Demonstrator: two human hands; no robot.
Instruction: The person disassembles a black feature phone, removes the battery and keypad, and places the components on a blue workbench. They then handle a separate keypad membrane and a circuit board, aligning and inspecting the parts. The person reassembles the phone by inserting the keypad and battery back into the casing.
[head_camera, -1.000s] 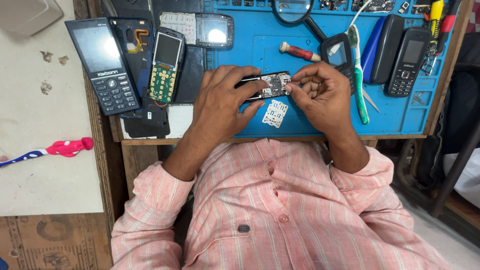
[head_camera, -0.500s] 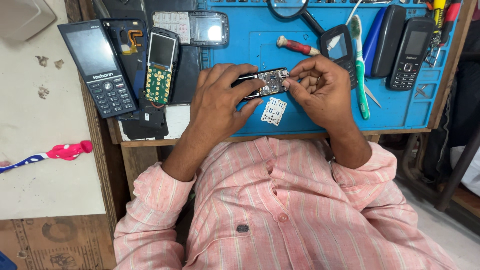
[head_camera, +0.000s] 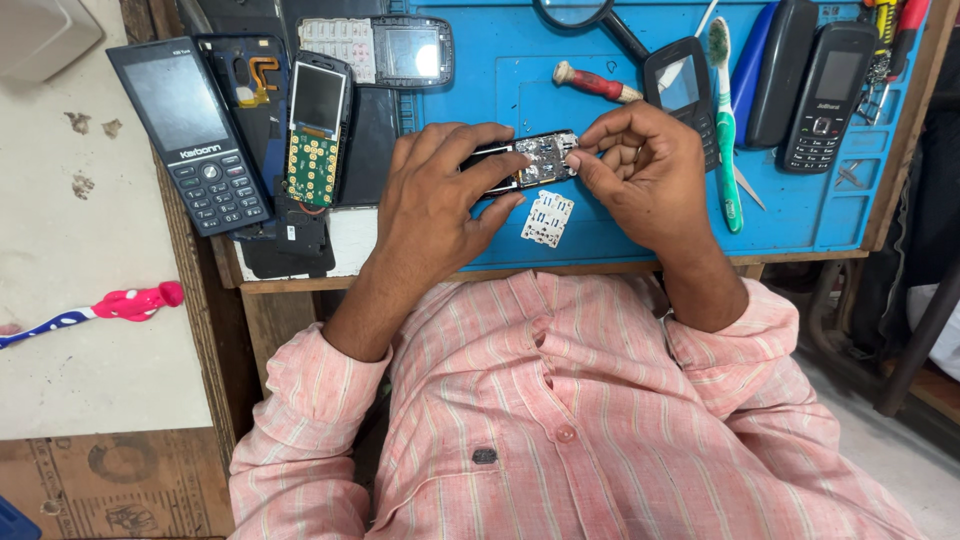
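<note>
My left hand (head_camera: 440, 205) grips a small opened phone circuit board (head_camera: 535, 160) by its left end, just above the blue work mat (head_camera: 800, 215). At the board's right end, my right hand (head_camera: 645, 170) pinches with thumb and fingertips. A small white keypad sheet (head_camera: 547, 218) lies on the mat right under the board. Whether the right fingers hold a separate small part is hidden.
Left of my hands lie a black keypad phone (head_camera: 190, 135), a bare green phone board (head_camera: 317, 130) and dark covers. On the mat are a red-handled tool (head_camera: 598, 84), a green toothbrush (head_camera: 724, 120), a magnifier (head_camera: 590, 15), tweezers and more black phones (head_camera: 828, 95). A pink toy (head_camera: 125, 303) lies at left.
The view has tilted slightly, so the bench sits lower in the picture. Both hands stay on the circuit board, the right fingers shifting a little at its right end.
</note>
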